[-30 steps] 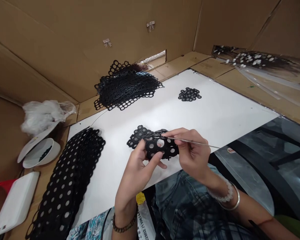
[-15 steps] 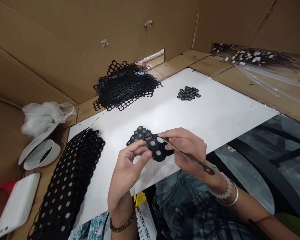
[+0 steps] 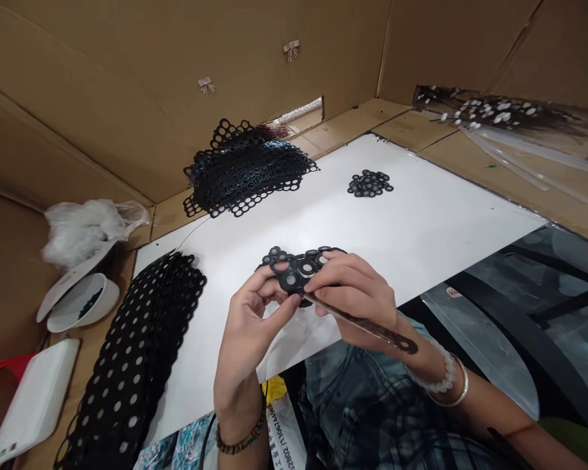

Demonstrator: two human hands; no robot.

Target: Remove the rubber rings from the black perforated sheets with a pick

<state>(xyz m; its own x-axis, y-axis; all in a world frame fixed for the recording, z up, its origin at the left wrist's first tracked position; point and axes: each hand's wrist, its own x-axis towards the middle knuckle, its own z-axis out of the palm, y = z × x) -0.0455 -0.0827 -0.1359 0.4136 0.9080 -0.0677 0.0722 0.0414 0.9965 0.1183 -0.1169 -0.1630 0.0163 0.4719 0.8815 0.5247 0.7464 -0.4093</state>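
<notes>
Between my hands is a piece of black ring mesh with pale round centres, raised over the white board. My left hand pinches its near left edge between thumb and fingers. My right hand is closed around a thin flat metal strip with a hole at its end, and its fingertips press on the mesh. The strip's tip lies close to my left thumb, at the mesh's near edge. Part of the mesh is hidden behind my right fingers.
Far back lies a heap of black ring netting. A small pile of black rings sits farther right. Along the left runs a long black dotted sheet, with a white bowl beside it. Cardboard walls stand around the board.
My right hand and the metal strip have shifted slightly left and the strip's tip has dropped to the near edge. The mesh has been turned in my fingers, its right part now higher.
</notes>
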